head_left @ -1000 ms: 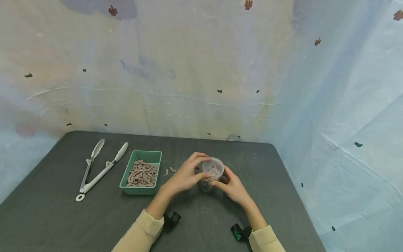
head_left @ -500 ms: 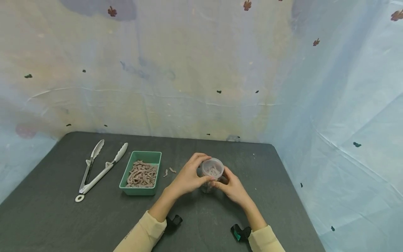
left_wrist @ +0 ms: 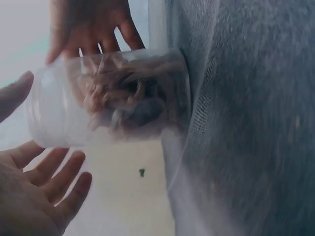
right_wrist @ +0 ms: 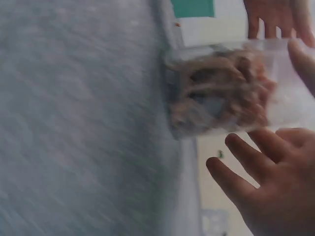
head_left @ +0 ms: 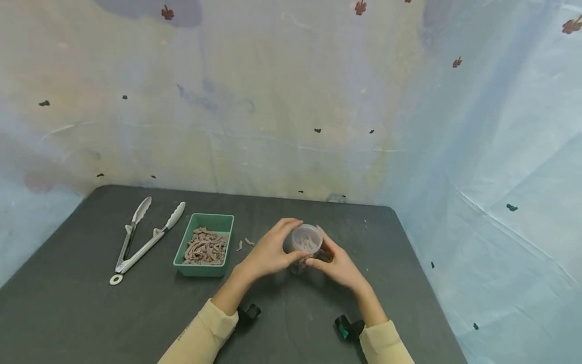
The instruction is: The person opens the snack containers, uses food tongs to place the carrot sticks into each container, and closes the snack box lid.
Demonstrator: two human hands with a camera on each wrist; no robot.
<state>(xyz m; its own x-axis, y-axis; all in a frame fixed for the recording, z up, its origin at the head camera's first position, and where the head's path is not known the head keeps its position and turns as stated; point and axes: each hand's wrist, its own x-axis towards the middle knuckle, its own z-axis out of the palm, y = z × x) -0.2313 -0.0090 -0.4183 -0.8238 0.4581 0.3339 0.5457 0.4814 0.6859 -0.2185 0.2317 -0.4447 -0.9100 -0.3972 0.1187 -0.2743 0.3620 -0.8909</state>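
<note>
A clear plastic jar (head_left: pixel 305 241) stands upright on the dark table, part filled with brownish-grey strips; I cannot tell whether a clear lid covers its top. My left hand (head_left: pixel 271 253) grips the jar's upper end from the left, thumb in front and index finger behind. On the other side, my right hand (head_left: pixel 342 265) has its thumb and fingers around the jar near the rim. Seen from the left wrist, the jar (left_wrist: pixel 123 98) rests its base on the table, and the lower fingers (left_wrist: pixel 74 191) of my left hand are spread off it.
Left of the jar sits a green tray (head_left: pixel 203 271) holding more strips. Two loose strips (head_left: pixel 244 244) lie between tray and jar. Spread metal tongs (head_left: pixel 141 253) lie at the far left. A printed sheet (head_left: pixel 254 101) hangs behind the table (head_left: pixel 291 328).
My right index finger has shifted to the back of the jar's rim. The left hand has moved only slightly. The jar stays in nearly the same spot.
</note>
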